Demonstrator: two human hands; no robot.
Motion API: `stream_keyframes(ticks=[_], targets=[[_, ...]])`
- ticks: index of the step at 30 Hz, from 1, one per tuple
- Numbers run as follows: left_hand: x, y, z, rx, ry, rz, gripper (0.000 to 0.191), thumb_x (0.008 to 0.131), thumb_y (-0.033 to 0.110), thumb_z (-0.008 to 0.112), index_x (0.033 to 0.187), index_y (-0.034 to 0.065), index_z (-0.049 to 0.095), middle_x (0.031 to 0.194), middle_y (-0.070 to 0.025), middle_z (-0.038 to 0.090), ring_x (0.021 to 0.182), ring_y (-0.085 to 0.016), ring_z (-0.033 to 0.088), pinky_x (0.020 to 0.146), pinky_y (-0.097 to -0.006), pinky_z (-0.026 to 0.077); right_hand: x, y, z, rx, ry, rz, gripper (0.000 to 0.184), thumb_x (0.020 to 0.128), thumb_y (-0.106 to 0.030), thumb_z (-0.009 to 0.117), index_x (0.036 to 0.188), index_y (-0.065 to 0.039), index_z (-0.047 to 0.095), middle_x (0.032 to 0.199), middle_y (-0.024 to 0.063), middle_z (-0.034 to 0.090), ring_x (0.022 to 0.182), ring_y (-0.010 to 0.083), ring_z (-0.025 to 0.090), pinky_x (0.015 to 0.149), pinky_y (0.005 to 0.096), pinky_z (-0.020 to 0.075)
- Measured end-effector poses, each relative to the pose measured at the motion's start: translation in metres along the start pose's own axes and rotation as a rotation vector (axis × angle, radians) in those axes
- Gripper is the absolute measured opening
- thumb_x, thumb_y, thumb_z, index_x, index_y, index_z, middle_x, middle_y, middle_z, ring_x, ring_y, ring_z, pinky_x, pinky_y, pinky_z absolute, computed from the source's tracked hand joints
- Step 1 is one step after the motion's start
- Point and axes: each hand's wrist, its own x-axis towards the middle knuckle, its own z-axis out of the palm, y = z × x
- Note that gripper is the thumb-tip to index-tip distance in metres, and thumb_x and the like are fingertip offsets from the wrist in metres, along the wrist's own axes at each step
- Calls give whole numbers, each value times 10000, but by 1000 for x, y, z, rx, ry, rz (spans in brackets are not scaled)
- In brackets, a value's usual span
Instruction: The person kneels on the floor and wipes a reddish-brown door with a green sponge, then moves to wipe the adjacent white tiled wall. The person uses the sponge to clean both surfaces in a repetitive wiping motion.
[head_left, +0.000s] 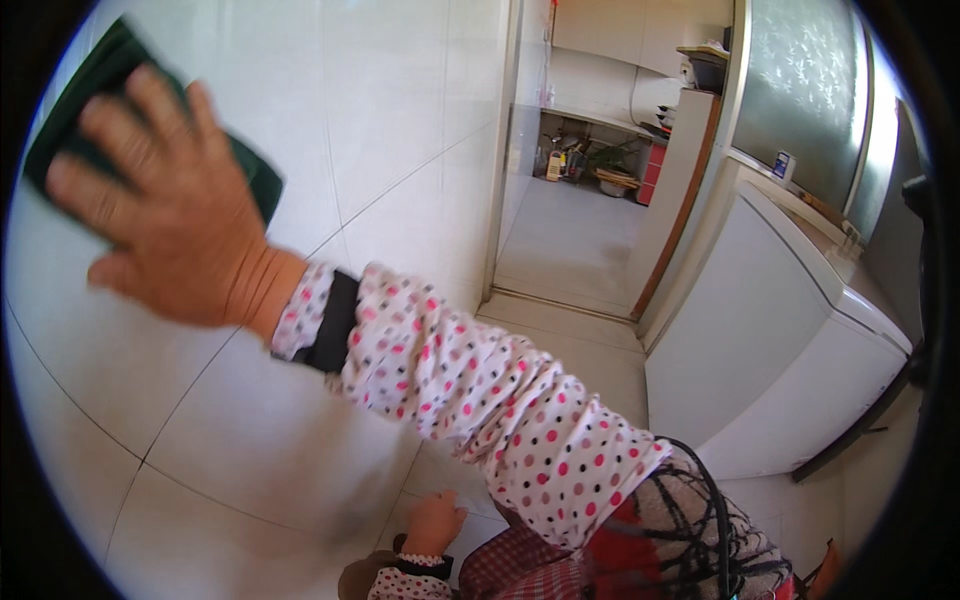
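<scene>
My right hand (169, 195) lies with spread fingers over a folded dark green cloth (259, 180), pressing it against the white tiled wall (390, 97) at upper left. The hand is slightly blurred. Its arm, in a white sleeve cover with pink and black dots, crosses the view from lower right. Low in the view is my left hand (435, 521), in a matching dotted cuff, near my checked clothing. Its fingers look bent, but whether they hold something is hard to see.
A doorway with a floor track (562, 306) opens onto a kitchen area with items under a counter (600, 124). At right stands a white appliance (750, 322) below a frosted window (802, 82). A small box (783, 165) rests on the ledge. A black cable (716, 495) runs by my upper arm.
</scene>
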Motion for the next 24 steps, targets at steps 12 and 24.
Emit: stream_keyframes(ticks=[12, 24], targets=[[-42, 2, 18, -96, 34, 61, 318, 909, 333, 691, 1100, 81, 656, 995, -175, 694, 911, -405, 692, 773, -522, 566, -41, 73, -34, -166, 10, 309, 687, 888, -297, 709, 1464, -6, 472, 1582, 242, 359, 1496, 486, 258, 1230, 541, 222], [-10, -21, -5, -31, 46, 37, 323, 925, 359, 639, 1097, 86, 661, 1039, -182, 709, 973, -406, 689, 811, -546, 556, -59, -6, -17, -1, -168, 154, 804, 793, -447, 783, 1497, -155, 526, 1598, 197, 348, 1482, 499, 273, 1158, 694, 249]])
